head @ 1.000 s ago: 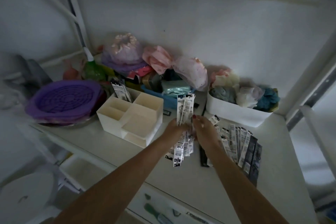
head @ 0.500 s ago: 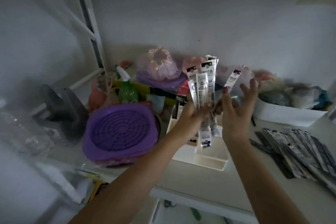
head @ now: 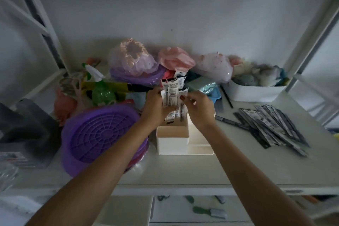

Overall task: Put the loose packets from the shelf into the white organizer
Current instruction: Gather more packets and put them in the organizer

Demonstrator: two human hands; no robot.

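Purple basket (head: 102, 134) crowds the white organizer (head: 173, 140) on the left; more loose packets (head: 271, 124) lie right on the shelf (head: 201, 170). Both hands, left hand (head: 156, 108) and right hand (head: 199, 110), grip closed on a packet bundle (head: 171, 95), now lowered over the organizer's far compartments. Lower ends hidden.

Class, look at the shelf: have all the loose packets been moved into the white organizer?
No: a pile of packets lies on the shelf, right of the organizer.

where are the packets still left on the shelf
In the head view, the loose packets lie fanned on the shelf's right side, right of the white organizer.
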